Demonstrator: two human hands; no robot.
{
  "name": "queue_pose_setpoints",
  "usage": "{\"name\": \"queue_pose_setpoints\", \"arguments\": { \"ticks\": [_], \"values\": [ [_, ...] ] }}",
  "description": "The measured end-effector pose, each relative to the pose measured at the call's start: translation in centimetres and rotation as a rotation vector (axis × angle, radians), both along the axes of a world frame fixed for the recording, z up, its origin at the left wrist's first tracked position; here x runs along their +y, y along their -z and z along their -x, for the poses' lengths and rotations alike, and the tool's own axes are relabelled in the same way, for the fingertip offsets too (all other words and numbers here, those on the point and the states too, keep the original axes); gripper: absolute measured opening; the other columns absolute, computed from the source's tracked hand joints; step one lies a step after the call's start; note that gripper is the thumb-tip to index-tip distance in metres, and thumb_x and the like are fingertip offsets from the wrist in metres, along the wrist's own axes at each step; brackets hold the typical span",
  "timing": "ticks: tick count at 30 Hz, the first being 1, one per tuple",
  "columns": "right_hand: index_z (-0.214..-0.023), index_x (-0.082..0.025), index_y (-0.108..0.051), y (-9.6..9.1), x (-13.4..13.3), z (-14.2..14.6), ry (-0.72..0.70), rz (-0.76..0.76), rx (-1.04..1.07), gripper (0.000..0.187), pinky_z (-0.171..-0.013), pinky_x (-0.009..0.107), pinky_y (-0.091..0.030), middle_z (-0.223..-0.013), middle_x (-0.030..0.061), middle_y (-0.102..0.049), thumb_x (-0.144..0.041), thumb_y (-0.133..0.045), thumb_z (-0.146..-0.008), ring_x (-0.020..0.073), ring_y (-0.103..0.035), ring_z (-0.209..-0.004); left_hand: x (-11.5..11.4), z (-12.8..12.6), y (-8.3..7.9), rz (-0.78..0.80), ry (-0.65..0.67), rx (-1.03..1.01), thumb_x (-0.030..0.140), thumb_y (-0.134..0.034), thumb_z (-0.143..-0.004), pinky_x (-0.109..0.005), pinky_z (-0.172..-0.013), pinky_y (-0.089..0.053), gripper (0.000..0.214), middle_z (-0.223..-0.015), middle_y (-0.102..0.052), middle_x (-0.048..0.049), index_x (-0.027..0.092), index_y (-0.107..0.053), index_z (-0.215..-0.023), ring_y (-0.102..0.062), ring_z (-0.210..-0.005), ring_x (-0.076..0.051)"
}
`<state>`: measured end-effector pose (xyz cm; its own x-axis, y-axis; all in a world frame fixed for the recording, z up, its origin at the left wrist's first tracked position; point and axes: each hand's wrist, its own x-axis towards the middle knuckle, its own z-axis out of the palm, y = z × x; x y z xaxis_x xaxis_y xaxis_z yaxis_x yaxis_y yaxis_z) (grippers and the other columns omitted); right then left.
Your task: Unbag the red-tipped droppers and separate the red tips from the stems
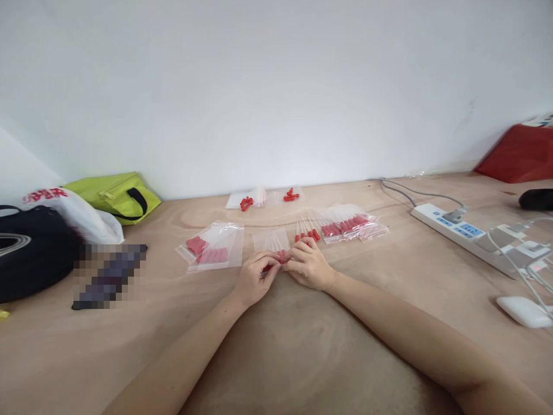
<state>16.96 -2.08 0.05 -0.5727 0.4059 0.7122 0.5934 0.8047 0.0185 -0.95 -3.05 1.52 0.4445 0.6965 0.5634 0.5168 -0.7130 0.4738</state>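
My left hand [254,279] and my right hand [309,265] meet at the middle of the wooden table [276,346], fingers pinched together on a small clear plastic bag [272,241] with red pieces at its lower edge. Left of them lie filled clear bags with red pieces [211,248]. To the right a row of filled bags [348,226] is fanned out. Loose red pieces on bags [247,202] lie farther back by the wall.
At the left stand a black bag [30,248], a white plastic bag [82,216], a green pouch [114,196] and a blurred dark object [108,275]. At the right are a white power strip [470,236] with cables, a white mouse [522,311] and a red item [518,153].
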Motion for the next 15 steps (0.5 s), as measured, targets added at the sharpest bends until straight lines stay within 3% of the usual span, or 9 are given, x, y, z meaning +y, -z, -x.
{"name": "queue_pose_setpoints", "arguments": {
  "ticks": [6, 15],
  "values": [
    [-0.079, -0.026, -0.064, -0.01, 0.08, -0.03, 0.044, 0.007, 0.061, 0.018, -0.078, 0.034, -0.027, -0.079, -0.0010, -0.063, -0.022, -0.048, -0.083, 0.0143, -0.046, -0.078, 0.05, 0.12, 0.30, 0.025, -0.031, -0.006, 0.019, -0.046, -0.083, -0.027, -0.074, -0.048, 0.011, -0.085, -0.062, -0.0042, 0.018, -0.055, -0.076, -0.059, -0.083, -0.014],
    [-0.074, -0.025, -0.065, 0.52, 0.56, 0.13, 0.025, -0.008, 0.123, 0.021, -0.077, 0.033, -0.027, -0.075, -0.0013, -0.063, -0.019, -0.047, -0.083, 0.0129, -0.045, -0.075, 0.31, 0.18, 0.63, -0.008, 0.028, 0.017, 0.018, -0.049, -0.082, -0.029, -0.082, -0.048, 0.010, -0.094, -0.064, -0.0053, 0.018, -0.059, -0.083, -0.060, -0.090, -0.015]
  ]
}}
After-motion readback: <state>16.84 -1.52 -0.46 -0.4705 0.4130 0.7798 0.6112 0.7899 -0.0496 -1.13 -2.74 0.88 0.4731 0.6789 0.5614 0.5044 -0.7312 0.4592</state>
